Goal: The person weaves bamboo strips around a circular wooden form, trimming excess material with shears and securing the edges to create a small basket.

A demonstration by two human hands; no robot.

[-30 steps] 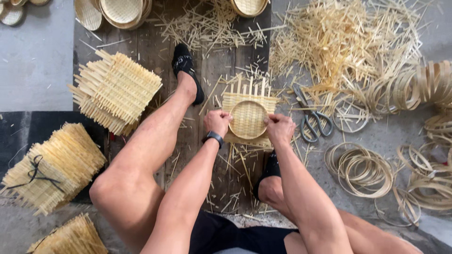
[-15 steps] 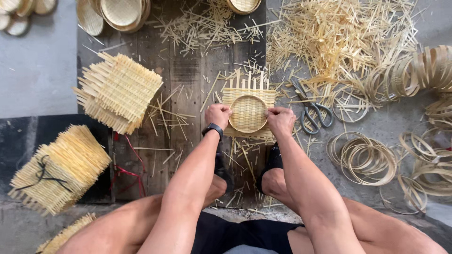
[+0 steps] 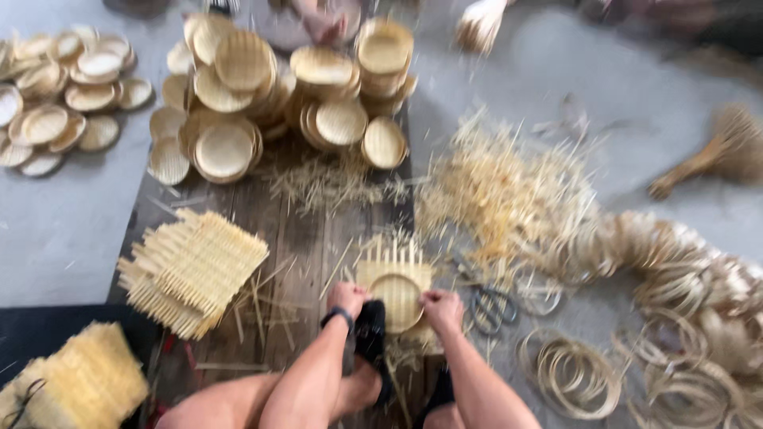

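Observation:
A small woven bamboo mat with a round ring pressed into it (image 3: 396,295) lies on a dark wooden board (image 3: 302,230) between my knees. My left hand (image 3: 347,299), with a dark band on the wrist, grips its left edge. My right hand (image 3: 442,308) grips its right edge. Loose strip ends stick up from the mat's far side. My feet in black shoes (image 3: 370,342) rest just below the mat. The picture is blurred.
Stacks of finished round baskets (image 3: 278,95) stand at the board's far end, more (image 3: 63,103) at far left. Square woven mats (image 3: 193,270) lie left. Scissors (image 3: 491,306), loose strips (image 3: 509,191) and bamboo rings (image 3: 683,302) lie right. Another person's hand (image 3: 322,24) shows at the top.
The view has tilted up and away, bringing the basket stacks at the far end into sight. My hands stay on the mat and ring. My left leg has folded in.

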